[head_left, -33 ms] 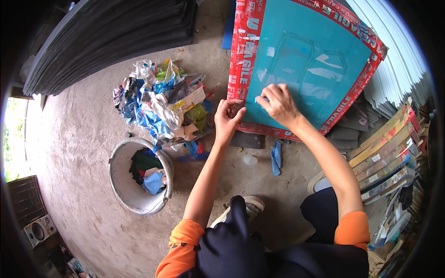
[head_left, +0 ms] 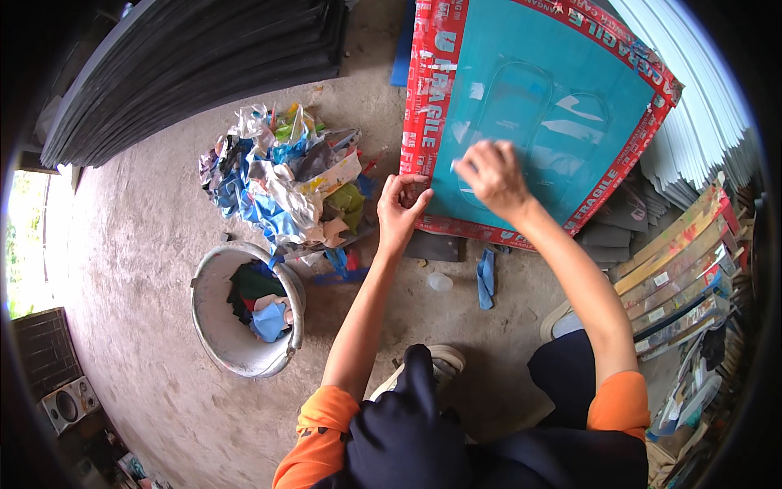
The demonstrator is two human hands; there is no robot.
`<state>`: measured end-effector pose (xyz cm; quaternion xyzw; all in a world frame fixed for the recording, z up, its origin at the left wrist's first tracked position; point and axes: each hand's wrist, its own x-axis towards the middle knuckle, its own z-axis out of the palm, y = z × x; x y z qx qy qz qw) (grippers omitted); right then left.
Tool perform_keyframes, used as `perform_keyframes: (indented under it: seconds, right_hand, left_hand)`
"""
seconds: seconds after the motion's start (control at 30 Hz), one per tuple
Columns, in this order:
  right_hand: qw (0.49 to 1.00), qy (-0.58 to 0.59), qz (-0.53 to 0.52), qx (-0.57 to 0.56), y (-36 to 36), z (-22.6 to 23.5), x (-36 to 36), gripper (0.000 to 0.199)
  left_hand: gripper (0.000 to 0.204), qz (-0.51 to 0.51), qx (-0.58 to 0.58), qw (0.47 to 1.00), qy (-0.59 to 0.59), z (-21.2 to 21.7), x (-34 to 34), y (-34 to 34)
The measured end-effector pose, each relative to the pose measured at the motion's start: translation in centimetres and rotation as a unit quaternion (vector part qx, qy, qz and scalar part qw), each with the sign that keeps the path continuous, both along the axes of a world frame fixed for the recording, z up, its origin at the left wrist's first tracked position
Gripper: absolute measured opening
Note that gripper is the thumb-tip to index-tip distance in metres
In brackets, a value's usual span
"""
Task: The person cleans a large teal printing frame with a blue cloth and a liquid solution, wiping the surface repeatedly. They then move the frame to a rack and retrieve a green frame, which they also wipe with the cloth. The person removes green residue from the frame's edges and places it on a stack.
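A teal screen-printing frame [head_left: 562,175], bordered with red printed tape, leans in front of me and carries two long, rounded sole-shaped outlines. At its lower left edge, my left hand [head_left: 398,210] rests with curled fingers and thumb on the red tape, gripping the rim. My right hand [head_left: 497,181] is over the lower left part of the teal face, fingers pinched together and slightly blurred. A small whitish bit [head_left: 454,165] shows at its fingertips; its kind cannot be made out.
Left of the frame lies a heap of coloured scraps [head_left: 285,175]; nearer stands a grey bucket [head_left: 213,334] with cloth pieces inside. A blue strip [head_left: 485,279] and a clear cup-like piece [head_left: 440,282] lie on the floor. Dark sheets [head_left: 195,65] are stacked behind, wooden frames [head_left: 676,261] at right.
My right hand has shifted slightly downward and to the right on the teal face. My left hand and the frame have stayed in place.
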<state>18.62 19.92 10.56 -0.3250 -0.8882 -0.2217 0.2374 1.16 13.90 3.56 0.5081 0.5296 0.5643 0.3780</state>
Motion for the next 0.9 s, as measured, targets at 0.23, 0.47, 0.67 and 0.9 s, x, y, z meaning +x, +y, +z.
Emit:
perform_keyframes:
  seconds: [0.23, 0.47, 0.67, 0.9]
  right_hand:
    - [0.999, 0.02, 0.007, -0.031, -0.1, 0.1, 0.2, 0.015]
    - [0.998, -0.007, -0.015, -0.062, -2.3, -1.7, -0.9, 0.009]
    - [0.982, 0.158, -0.099, -0.003, 1.0, 2.3, -1.5, 0.013]
    - [0.994, 0.047, 0.008, -0.094, -5.3, -7.2, 2.4, 0.015]
  left_hand:
    - [0.022, -0.01, -0.015, 1.0, 0.014, 0.3, 0.1, 0.0]
    - [0.024, -0.008, -0.007, 1.0, 0.01, 0.0, 0.1, 0.1]
    - [0.027, -0.002, 0.006, 0.999, 0.035, 0.1, -0.5, 0.3]
    - [0.034, -0.039, 0.005, 0.999, 0.018, 0.2, -0.1, 0.4]
